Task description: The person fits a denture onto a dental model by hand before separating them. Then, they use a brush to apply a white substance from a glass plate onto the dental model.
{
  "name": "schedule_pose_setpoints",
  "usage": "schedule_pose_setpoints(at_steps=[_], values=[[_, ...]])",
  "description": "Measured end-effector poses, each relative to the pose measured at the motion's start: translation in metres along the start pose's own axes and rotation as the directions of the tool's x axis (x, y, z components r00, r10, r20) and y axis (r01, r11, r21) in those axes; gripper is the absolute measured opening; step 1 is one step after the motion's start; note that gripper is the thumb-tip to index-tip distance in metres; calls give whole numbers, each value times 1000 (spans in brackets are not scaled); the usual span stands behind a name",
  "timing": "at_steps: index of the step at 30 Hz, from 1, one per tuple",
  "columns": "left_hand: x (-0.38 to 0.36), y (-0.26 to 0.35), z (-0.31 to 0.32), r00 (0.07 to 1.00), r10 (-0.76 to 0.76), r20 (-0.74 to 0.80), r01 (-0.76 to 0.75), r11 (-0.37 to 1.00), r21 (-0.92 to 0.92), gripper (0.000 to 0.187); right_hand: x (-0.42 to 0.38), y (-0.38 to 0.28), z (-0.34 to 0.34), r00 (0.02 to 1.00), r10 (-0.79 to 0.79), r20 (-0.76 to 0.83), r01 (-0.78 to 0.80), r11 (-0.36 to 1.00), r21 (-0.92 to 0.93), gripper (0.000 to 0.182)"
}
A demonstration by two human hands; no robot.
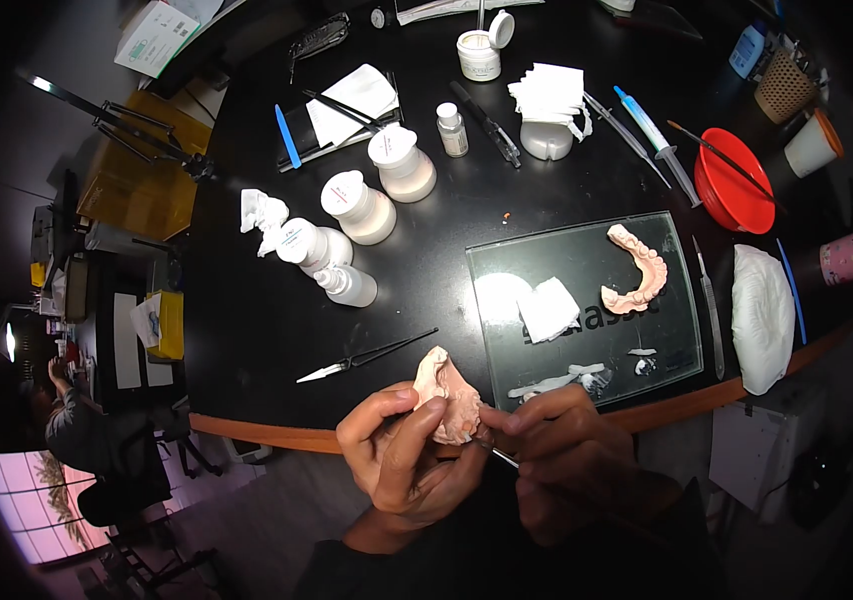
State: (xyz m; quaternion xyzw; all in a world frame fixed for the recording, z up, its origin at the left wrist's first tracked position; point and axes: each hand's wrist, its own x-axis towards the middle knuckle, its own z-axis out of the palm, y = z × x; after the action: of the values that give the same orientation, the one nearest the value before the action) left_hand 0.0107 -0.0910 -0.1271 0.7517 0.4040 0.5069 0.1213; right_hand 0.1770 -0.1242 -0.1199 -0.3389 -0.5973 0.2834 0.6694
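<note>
Near the table's front edge, my left hand (402, 455) is closed around a pinkish dental cast (459, 395), with the thumb and fingers on its side. My right hand (572, 455) pinches a thin metal tool (504, 457), its tip end close to the cast's lower right side; the exact contact is hidden by the fingers. Beyond the hands, a glass slab (587, 250) bears a second, horseshoe-shaped cast (653, 270), a folded white tissue (549, 310) and smears of white material (557, 382). Black-handled tweezers (367, 357) lie to the left of the slab.
Several white-capped jars (359, 208) stand at the left. A red bowl (734, 180) with a brush across it, a syringe (659, 145) and a white cloth (762, 320) are at the right. Another person (82, 430) sits at the far left.
</note>
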Motion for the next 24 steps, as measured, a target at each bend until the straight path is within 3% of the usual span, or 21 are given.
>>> schedule_pose_setpoints(at_steps=[6, 9, 14, 24], values=[[-2, -2, 1, 1000, -2, -8, 2, 1000, -7, 68, -2, 1, 2, 1000, 6, -28, -5, 1000, 16, 10], [-2, -1, 1, 1000, -6, -3, 6, 1000, -4, 68, 3, 1, 2, 1000, -24, 9, 24, 999, -31, 21], [3, 4, 2, 999, -24, -21, 24, 999, -28, 57, 4, 0, 0, 999, -17, 34, 19, 999, -38, 20], [4, 4, 0, 1000, -19, 16, 20, 998, -66, 62, 0, 2, -1, 1000, -4, 7, 3, 1000, 7, 13]])
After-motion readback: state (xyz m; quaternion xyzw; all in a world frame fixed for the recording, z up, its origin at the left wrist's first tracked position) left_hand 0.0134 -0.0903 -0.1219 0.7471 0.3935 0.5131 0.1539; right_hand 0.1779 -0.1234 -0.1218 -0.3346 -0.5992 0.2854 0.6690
